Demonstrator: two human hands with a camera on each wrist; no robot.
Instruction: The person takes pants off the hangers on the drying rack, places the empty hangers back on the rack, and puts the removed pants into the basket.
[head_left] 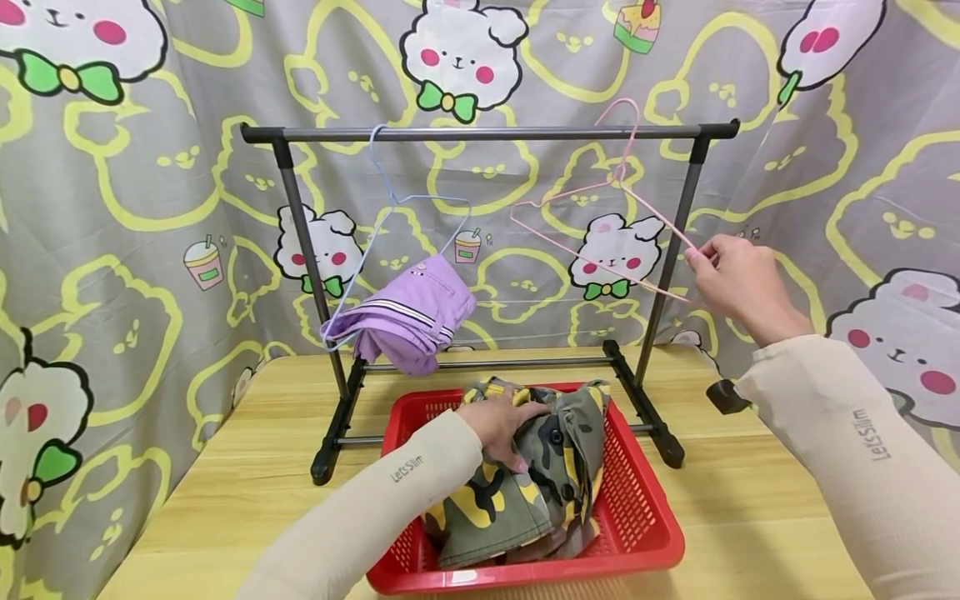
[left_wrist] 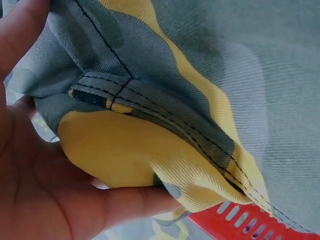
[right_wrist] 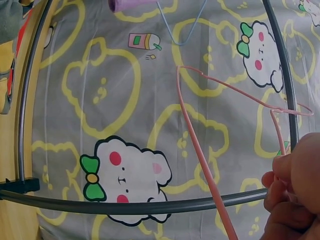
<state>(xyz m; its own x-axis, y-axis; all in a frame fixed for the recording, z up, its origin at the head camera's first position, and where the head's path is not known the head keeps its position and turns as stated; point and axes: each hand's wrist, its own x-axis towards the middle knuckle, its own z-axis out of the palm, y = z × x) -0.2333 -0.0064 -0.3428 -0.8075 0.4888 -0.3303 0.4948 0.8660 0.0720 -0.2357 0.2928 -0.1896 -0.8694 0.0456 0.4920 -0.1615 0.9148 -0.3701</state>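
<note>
My right hand [head_left: 738,279] pinches the lower right corner of a pink clothes hanger [head_left: 573,196]. The hanger's hook loops over the top bar of a dark metal rack [head_left: 495,133], and its frame tilts toward the hand with no garment on it. Down in a red basket [head_left: 648,508], my left hand [head_left: 498,421] grips a crumpled camouflage garment [head_left: 495,500] with dark buttons. In the left wrist view, a stitched edge of the camouflage cloth [left_wrist: 165,115] runs between the thumb and the fingers, some of which are hidden by it.
A blue hanger [head_left: 390,200] hangs on the rack's left side, bearing folded purple shorts [head_left: 420,308]. The rack's feet stand on the wooden table [head_left: 247,467] behind and beside the basket. A patterned grey curtain [head_left: 517,175] closes off the back and sides.
</note>
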